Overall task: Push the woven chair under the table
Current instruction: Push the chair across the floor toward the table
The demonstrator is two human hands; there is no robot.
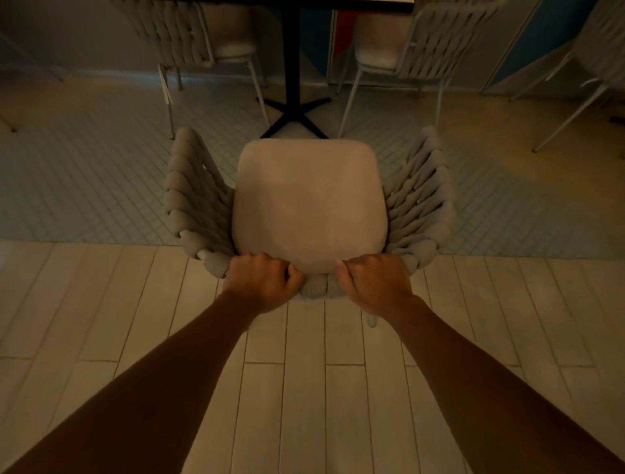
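- The woven chair (pixel 309 203) stands facing the table (pixel 304 2), its seat front just short of the black cross-shaped table base (pixel 294 116), its rear legs on the pale plank floor (pixel 304 389) and the front part over the small-tiled floor (pixel 101 189).
- Both hands are clamped on the top of the chair's backrest: the left hand (pixel 262 282) and the right hand (pixel 373 282), fingers curled over the woven rail, a short stretch of rail showing between them.
- Risk, as I judge it: the front legs are hidden under the seat, so they may strike the spread feet of the base and stop the chair short or twist it.
- An uneven push from one hand would likely swing the chair toward the neighbouring chairs (pixel 399 50) beyond the pedestal.
- The seam between planks and tiles may catch a leg and jolt the chair.
- The armrests may meet the tabletop edge; its height cannot be told, since only a sliver shows.
- The chair has a thick rope-like grey weave wrapping arms and back, a smooth beige seat cushion (pixel 309 206), and a thin pale metal leg (pixel 371 319) visible behind.
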